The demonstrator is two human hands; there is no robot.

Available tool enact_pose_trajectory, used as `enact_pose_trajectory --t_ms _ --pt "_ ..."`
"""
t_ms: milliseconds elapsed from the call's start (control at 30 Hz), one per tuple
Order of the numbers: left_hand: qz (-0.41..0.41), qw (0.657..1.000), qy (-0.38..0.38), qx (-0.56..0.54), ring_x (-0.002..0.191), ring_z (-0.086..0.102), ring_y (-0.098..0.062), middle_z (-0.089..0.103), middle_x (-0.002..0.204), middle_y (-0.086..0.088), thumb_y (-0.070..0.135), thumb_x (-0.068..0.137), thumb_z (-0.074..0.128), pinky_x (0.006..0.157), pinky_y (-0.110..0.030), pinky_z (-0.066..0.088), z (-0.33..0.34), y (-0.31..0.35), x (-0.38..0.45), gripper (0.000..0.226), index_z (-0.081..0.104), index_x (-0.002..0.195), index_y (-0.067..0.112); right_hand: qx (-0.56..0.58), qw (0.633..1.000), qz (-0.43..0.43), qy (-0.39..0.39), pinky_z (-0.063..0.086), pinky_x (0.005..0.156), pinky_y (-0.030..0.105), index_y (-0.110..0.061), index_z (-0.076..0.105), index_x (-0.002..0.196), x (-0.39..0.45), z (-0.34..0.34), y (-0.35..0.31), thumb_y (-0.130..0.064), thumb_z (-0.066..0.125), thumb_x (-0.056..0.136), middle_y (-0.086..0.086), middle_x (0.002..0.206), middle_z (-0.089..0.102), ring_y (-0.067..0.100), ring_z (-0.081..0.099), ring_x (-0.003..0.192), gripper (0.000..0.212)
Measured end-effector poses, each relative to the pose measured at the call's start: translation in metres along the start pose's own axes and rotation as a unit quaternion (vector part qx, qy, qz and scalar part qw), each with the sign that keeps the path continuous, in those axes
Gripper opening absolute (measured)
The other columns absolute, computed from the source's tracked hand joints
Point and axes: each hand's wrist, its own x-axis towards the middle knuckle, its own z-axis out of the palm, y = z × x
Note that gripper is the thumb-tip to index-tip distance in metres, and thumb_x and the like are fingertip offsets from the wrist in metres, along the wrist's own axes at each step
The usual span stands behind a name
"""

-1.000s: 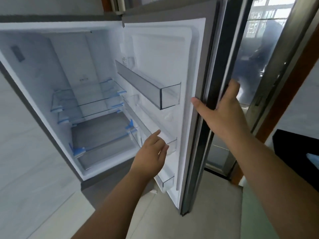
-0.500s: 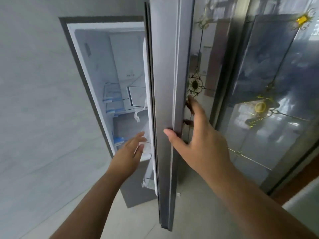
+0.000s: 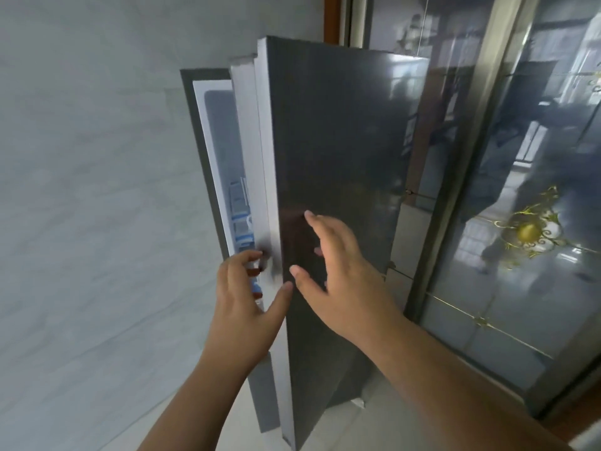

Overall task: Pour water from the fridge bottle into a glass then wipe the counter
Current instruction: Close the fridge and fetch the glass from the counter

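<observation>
A pale grey tiled wall is filling the left of the view, with pale floor showing at the bottom edge. Nearest, two bare forearms are reaching up. The left hand is sitting at the free edge of the fridge door, fingers loosely curled near the door's white inner lining, gripping nothing that can be made out; motion blur is hiding any contact. The right hand is spreading straight, relaxed fingers over the door's dark glossy face. Behind the nearly closed door, a narrow strip of the fridge interior is showing blue-trimmed shelves. The bottle is not showing. Farther right, a glass door with gold ornament is reflecting the room.
</observation>
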Motion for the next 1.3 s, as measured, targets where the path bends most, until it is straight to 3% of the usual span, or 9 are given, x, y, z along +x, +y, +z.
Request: enact_pose_trajectory --t_ms 100,200,267,367,567,900,1033,1167,1300 --pt "-0.013 0.999 0.000 0.047 0.108 0.057 -0.008 0.037 0.125 0.018 0.058 0.084 0.073 0.086 -0.016 0.051 -0.010 -0.017 0.022 0.058 0.048 0.128 0.030 0.004 0.999 0.001 -0.035 0.055 0.099 0.026 -0.045 0.017 0.158 0.019 0.016 -0.009 -0.060 0.051 0.098 -0.018 0.167 0.015 0.010 0.051 0.138 0.070" --pt "-0.051 0.997 -0.005 0.056 0.098 0.059 -0.006 0.051 0.117 0.014 0.049 0.093 0.070 0.076 -0.008 0.045 -0.016 -0.035 0.045 0.040 0.051 0.123 0.029 -0.026 0.997 0.006 -0.072 0.045 0.112 0.036 -0.045 0.022 0.159 0.039 0.027 -0.016 -0.062 0.043 0.101 -0.023 0.168 0.014 0.008 0.035 0.149 0.064" --pt "-0.064 0.996 0.000 0.064 0.094 0.060 -0.004 0.056 0.112 0.013 0.043 0.098 0.066 0.075 -0.011 0.044 -0.022 -0.048 0.060 0.029 0.052 0.119 0.028 -0.049 0.995 0.000 -0.091 0.043 0.116 0.039 -0.043 0.024 0.159 0.051 0.034 -0.019 -0.062 0.039 0.102 -0.023 0.168 0.016 0.009 0.030 0.152 0.062" --pt "-0.070 0.995 -0.001 0.067 0.096 0.062 -0.007 0.059 0.112 0.010 0.041 0.100 0.063 0.080 -0.023 0.048 -0.031 -0.066 0.082 0.023 0.053 0.116 0.028 -0.077 0.992 -0.001 -0.099 0.046 0.113 0.039 -0.041 0.028 0.159 0.069 0.047 -0.021 -0.062 0.039 0.102 -0.023 0.169 0.014 0.010 0.033 0.151 0.061" --pt "-0.057 0.995 -0.021 0.077 0.095 0.059 -0.011 0.055 0.113 0.009 0.036 0.103 0.060 0.081 -0.025 0.044 -0.040 -0.090 0.113 0.022 0.054 0.119 0.022 -0.112 0.990 0.022 -0.084 0.050 0.107 0.037 -0.038 0.035 0.158 0.101 0.069 -0.032 -0.057 0.042 0.103 -0.024 0.168 0.016 0.009 0.036 0.149 0.058" --pt "-0.064 0.994 -0.052 0.075 0.098 0.063 -0.029 0.059 0.120 -0.010 0.026 0.105 0.056 0.082 -0.036 0.047 -0.050 -0.130 0.181 0.020 0.052 0.118 0.011 -0.173 0.967 0.056 -0.179 0.055 0.098 0.043 -0.037 0.022 0.161 0.149 0.118 -0.048 -0.055 0.046 0.102 -0.017 0.171 0.006 0.023 0.040 0.146 0.067" --pt "-0.072 0.988 -0.088 0.102 0.093 0.056 -0.028 0.058 0.122 -0.014 0.025 0.106 0.054 0.082 -0.037 0.045 -0.055 -0.141 0.214 0.022 0.051 0.120 0.009 -0.172 0.960 0.082 -0.204 0.050 0.103 0.048 -0.036 0.017 0.162 0.173 0.133 -0.049 -0.056 0.046 0.101 -0.020 0.171 0.000 0.027 0.034 0.150 0.071" --pt "-0.056 0.985 -0.108 0.121 0.089 0.051 -0.027 0.058 0.121 -0.017 0.022 0.105 0.055 0.079 -0.035 0.039 -0.059 -0.152 0.238 0.020 0.051 0.117 0.006 -0.160 0.957 0.110 -0.217 0.039 0.114 0.049 -0.035 0.013 0.163 0.189 0.147 -0.047 -0.055 0.048 0.100 -0.015 0.171 0.008 0.027 0.030 0.153 0.075" --pt "-0.039 0.986 -0.106 0.122 0.091 0.053 -0.029 0.057 0.118 -0.016 0.023 0.105 0.055 0.079 -0.036 0.039 -0.054 -0.161 0.244 0.020 0.051 0.117 0.007 -0.158 0.957 0.120 -0.210 0.038 0.114 0.048 -0.034 0.016 0.163 0.186 0.153 -0.042 -0.054 0.049 0.100 -0.016 0.171 0.007 0.025 0.032 0.152 0.074"
